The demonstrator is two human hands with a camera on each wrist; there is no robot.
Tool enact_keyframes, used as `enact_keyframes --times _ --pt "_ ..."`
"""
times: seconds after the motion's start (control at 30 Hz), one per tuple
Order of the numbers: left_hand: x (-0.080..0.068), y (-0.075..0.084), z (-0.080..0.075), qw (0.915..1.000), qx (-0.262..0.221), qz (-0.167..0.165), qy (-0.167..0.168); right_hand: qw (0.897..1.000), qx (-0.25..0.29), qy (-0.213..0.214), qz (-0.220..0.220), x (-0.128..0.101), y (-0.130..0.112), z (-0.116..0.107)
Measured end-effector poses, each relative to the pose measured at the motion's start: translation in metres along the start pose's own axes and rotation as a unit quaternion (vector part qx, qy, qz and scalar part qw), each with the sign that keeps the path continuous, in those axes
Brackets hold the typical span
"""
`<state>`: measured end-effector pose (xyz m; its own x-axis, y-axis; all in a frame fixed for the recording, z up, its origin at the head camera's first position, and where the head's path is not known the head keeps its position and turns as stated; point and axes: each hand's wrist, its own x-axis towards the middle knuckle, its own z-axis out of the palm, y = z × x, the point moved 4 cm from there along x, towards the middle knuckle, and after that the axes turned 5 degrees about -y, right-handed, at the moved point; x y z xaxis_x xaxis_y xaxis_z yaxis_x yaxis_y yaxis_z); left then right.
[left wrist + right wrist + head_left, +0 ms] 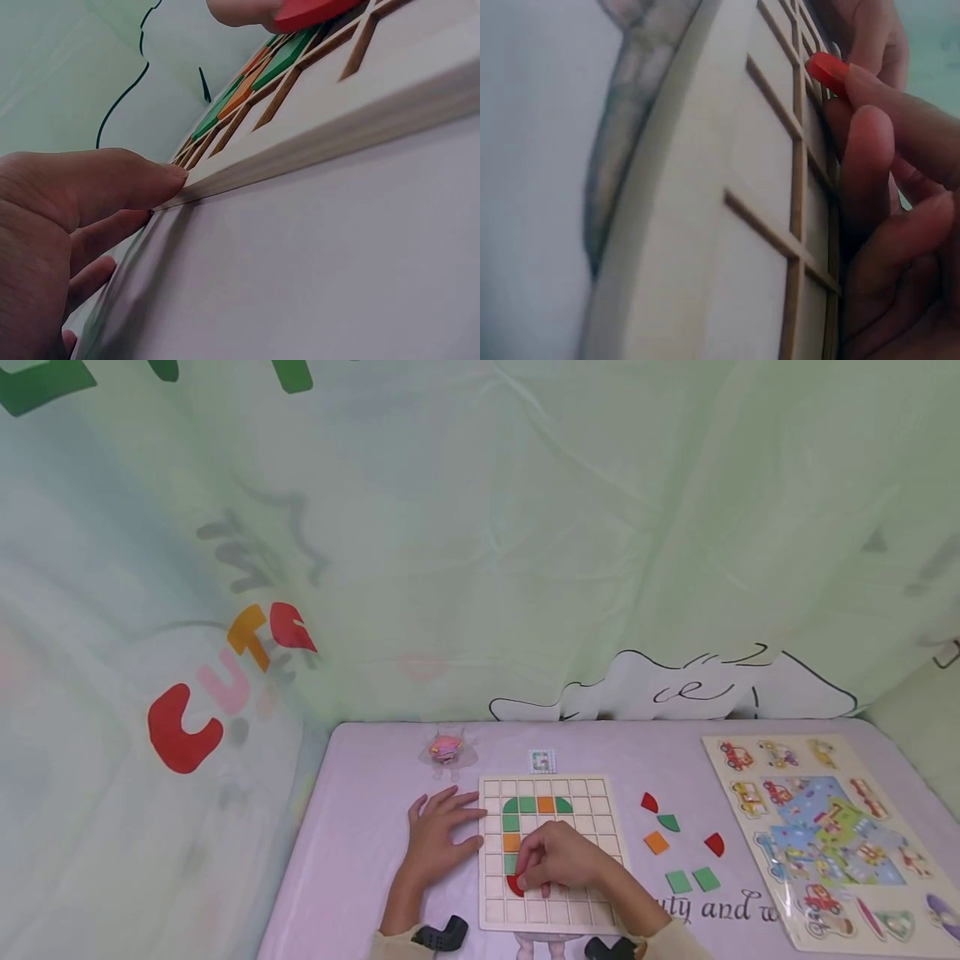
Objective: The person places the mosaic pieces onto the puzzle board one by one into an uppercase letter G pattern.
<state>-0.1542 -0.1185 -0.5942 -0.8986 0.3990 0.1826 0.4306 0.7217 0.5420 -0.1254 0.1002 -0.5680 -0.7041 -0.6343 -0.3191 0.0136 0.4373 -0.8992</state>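
A wooden grid board (491, 910) lies on the table, with green and orange tiles set in its upper-left cells. My right hand (566, 858) is over the board and pinches a red quarter-circle tile (513, 884) between thumb and fingertips, just below the lowest green tile (511, 863). In the right wrist view the red tile (829, 73) is tilted above the grid. My left hand (442, 837) has its fingers spread along the board's left edge. The left wrist view shows its thumb (142, 180) touching the board's side.
Loose red, green and orange tiles, such as an orange square (657, 842), lie right of the board. A small pattern card (542, 761) and a pink trinket (446, 748) lie behind it. A picture puzzle board (832, 843) covers the table's right side.
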Motion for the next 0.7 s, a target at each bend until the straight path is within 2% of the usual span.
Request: enact_keyframes --times 0.4,0.7 --pt "0.0001 0.0007 -0.0001 0.9999 -0.006 -0.011 -0.006 1.0 -0.018 0.013 -0.019 0.0004 -0.0021 0.0025" --pt "-0.0002 -0.0006 0.0016 0.9999 -0.007 -0.01 -0.004 0.999 -0.031 0.027 -0.004 0.0017 0.0025 0.0035"
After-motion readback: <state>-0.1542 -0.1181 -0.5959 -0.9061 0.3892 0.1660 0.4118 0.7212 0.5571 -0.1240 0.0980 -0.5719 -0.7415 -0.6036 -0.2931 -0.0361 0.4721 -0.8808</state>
